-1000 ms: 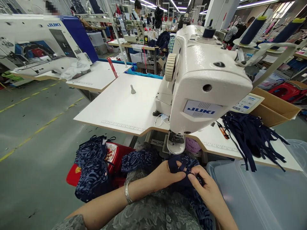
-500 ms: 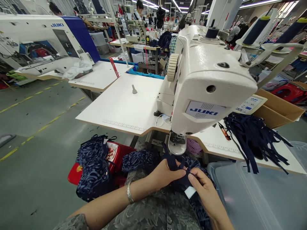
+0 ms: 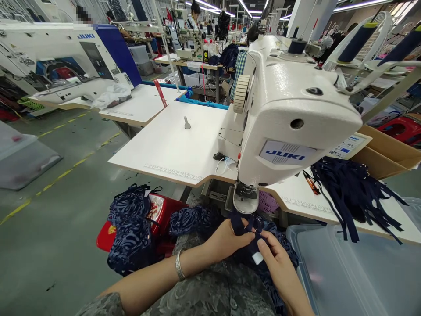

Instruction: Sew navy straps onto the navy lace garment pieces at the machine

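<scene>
Both hands work on a navy patterned garment (image 3: pixel 263 232) in my lap, just below the presser foot (image 3: pixel 245 197) of a white JUKI sewing machine (image 3: pixel 289 109). My left hand (image 3: pixel 226 239) pinches a navy strap of the garment between thumb and fingers. My right hand (image 3: pixel 279 263) is closed on the same fabric, with a small white label (image 3: pixel 257 258) under its fingertips. A silver bangle (image 3: pixel 179 264) sits on my left wrist.
A pile of navy straps (image 3: pixel 351 193) lies on the white table (image 3: pixel 177 149) right of the machine, beside orange snips (image 3: pixel 311 183). More navy garments (image 3: pixel 130 228) drape over a red stool at the left. A clear plastic bin (image 3: pixel 355 272) stands at the right. Other workstations fill the background.
The white label has come into view under my right fingers. Both hands stay on the garment, shifting only slightly. The view has drifted a little.
</scene>
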Available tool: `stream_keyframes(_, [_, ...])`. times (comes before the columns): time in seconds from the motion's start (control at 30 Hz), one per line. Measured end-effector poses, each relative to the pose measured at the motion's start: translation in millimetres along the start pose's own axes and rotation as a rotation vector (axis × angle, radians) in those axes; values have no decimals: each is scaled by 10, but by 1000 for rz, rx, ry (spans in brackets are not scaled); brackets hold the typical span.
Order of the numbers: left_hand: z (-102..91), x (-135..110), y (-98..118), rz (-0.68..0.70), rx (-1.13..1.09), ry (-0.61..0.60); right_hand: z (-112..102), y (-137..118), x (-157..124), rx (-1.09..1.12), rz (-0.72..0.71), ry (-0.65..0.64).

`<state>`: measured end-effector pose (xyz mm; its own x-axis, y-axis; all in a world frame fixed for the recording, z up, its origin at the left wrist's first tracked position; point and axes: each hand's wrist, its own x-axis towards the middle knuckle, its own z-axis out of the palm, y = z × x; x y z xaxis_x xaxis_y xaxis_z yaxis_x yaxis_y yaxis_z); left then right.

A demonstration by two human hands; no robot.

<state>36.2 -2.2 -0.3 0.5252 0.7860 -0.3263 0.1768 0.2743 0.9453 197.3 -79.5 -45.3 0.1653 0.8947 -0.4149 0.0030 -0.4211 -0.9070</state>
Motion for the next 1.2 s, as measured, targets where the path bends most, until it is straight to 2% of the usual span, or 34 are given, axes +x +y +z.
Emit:
stream_keyframes(0.17, [18, -10, 43, 47, 51, -6, 49, 51, 45, 121, -113, 1])
stream_keyframes(0.33, [31, 22, -48, 54, 39, -6, 89, 86, 89, 271, -169, 15])
stream_keyframes(0.5, [1, 46, -129, 23, -10, -15, 68, 67, 120, 252, -185, 38])
stream_keyframes(0.77, [-103, 22, -169, -64, -198, -49, -37, 61, 100, 110, -123, 89])
stream_keyframes(1.03, [-103, 36, -203, -67, -311, -66, 33, 56, 110, 218, -75, 161])
stream_keyframes(1.2, [-111, 17, -178, -52, -333, -136, 72, 12, 101, 302, -17, 222])
